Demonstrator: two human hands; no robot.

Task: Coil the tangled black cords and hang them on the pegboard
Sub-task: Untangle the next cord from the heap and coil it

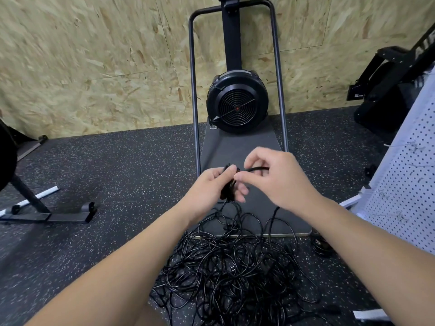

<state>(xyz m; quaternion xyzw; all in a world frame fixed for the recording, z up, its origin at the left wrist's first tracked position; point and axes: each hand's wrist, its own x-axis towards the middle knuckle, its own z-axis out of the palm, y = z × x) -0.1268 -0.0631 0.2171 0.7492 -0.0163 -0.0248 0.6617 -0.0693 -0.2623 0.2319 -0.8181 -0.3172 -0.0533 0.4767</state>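
The left hand [211, 184] grips a small bundle of glossy black cord [229, 188]; the right hand [274, 177] pinches its free end. Thin cords [235, 267] sprawl tangled on speckled rubber floor [106, 180], beside one white perforated pegboard [404, 175].

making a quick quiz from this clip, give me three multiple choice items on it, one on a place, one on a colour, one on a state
1. Where is the pegboard?
A. far right
B. far left
C. behind the fan

2. What colour is the tangled cord pile?
A. white
B. black
C. orange

3. What is the left hand doing?
A. lying flat on the floor
B. hanging idle
C. gripping a small cord bundle

Key: 1 A, the perforated white board stands at the right edge. 2 B, every strand is black. 3 C, its fingers curl round the bundle while the right hand pinches a cord end.
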